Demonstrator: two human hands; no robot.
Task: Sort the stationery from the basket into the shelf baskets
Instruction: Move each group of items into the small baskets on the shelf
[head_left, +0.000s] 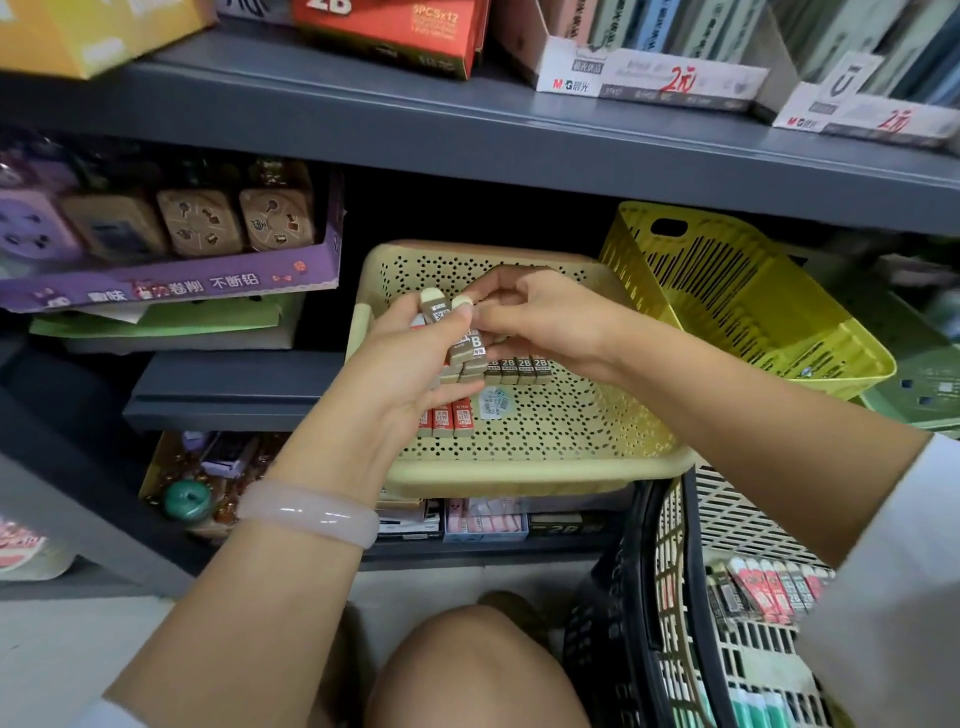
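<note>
Nearest you, bottom right: black-rimmed basket (675, 597) with red and dark 2B packs (769, 587) inside, next to your knee (467, 670). Your left hand (400, 364), pink bangle (311, 512) on the wrist, fingers curled around a bunch of brown-sleeved erasers (441, 312). Right hand (540, 317) meets it, fingertips pinching one 2B eraser (474, 345) from that bunch. Both hover over the beige perforated shelf basket (545, 467), which holds a row of brown 2B erasers (519, 366) and red ones (452, 418). Behind right, yellow slotted basket (753, 291), tilted. Far left, purple sharpener box (171, 249) on the shelf (519, 135)
</note>
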